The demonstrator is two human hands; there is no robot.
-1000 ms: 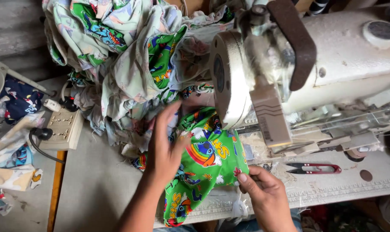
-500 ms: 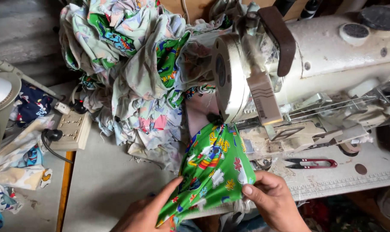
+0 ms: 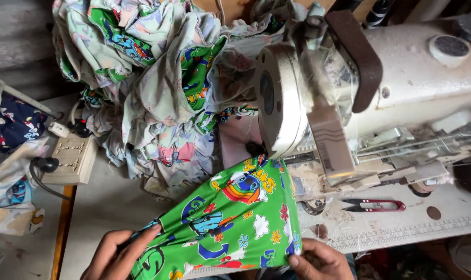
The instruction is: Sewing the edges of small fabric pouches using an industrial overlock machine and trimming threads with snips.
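Note:
A green printed cloth piece point(image 3: 234, 218) with rainbows, flowers and blue shapes lies stretched on the table in front of an off-white sewing machine point(image 3: 381, 93). Its far tip reaches under the machine's head. My left hand point(image 3: 116, 254) grips the cloth's near left corner at the bottom edge of the view. My right hand point(image 3: 318, 259) pinches the near right corner. The cloth is pulled taut between them.
A heap of printed cloth pieces point(image 3: 157, 78) fills the back left. A beige switch box point(image 3: 69, 158) with a black plug sits at the left. Red-handled thread snips point(image 3: 373, 205) lie on the machine bed, right of the cloth.
My left hand left the top of the cloth and went to its near left corner. Both hands have drawn the cloth toward me and stretched it.

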